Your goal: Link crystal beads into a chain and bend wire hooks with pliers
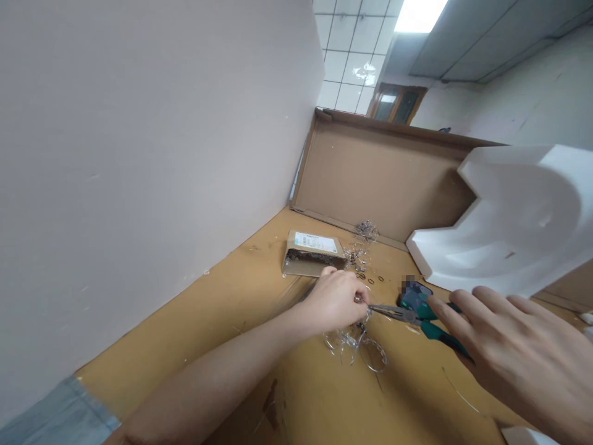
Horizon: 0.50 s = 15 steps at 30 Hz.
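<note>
My right hand (pixel 514 352) grips long-nose pliers (pixel 417 318) by their green handles. The jaws point left and meet the fingertips of my left hand (pixel 338 298). My left thumb and forefinger are pinched on a small silver wire piece, mostly hidden by the fingers. Just below my left hand lies a tangle of silver wire rings (pixel 354 346). Behind that hand, a small cardboard box (pixel 312 253) with a white label lies with its open side toward me, dark inside. A dark phone-like object (pixel 414 292) lies beyond the pliers.
More silver wire pieces (pixel 356 256) lie beside the box, with another heap (pixel 367 230) behind them. Small dark rings (pixel 371 281) are scattered nearby. A large cardboard tray (pixel 380 179) and white foam (pixel 523 222) border the yellowish table (pixel 222 309) at the back. A pale panel rises left.
</note>
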Tool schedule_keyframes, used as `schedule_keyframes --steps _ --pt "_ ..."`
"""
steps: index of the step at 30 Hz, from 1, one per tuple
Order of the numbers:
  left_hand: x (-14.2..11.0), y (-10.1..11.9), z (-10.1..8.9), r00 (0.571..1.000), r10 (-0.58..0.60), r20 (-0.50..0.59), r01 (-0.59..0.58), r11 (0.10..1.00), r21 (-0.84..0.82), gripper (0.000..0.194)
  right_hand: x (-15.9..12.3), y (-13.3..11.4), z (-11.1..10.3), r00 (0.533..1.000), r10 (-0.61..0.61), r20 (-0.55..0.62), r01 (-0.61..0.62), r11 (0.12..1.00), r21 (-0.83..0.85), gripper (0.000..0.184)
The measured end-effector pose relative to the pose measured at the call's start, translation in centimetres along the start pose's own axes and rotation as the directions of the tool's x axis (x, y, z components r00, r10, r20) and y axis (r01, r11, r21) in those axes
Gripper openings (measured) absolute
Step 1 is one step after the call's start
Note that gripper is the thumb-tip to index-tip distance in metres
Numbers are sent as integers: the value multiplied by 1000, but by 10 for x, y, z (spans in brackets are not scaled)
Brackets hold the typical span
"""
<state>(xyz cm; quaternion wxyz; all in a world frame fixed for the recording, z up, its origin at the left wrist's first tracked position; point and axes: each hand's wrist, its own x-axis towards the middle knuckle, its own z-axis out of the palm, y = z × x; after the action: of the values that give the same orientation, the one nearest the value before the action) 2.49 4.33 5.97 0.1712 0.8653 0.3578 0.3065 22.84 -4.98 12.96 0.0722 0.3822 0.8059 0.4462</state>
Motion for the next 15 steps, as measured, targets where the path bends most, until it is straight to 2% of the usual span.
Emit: schedule_keyframes --steps 6,15 --pt "-1 1 -1 1000 -5 11 5 1000 -1 18 1 2 -1 999 40 -37 -39 999 18 34" --pt "-2 2 -3 1000 -5 14 5 1000 4 17 -4 4 4 1000 11 -25 -11 1000 -2 35"
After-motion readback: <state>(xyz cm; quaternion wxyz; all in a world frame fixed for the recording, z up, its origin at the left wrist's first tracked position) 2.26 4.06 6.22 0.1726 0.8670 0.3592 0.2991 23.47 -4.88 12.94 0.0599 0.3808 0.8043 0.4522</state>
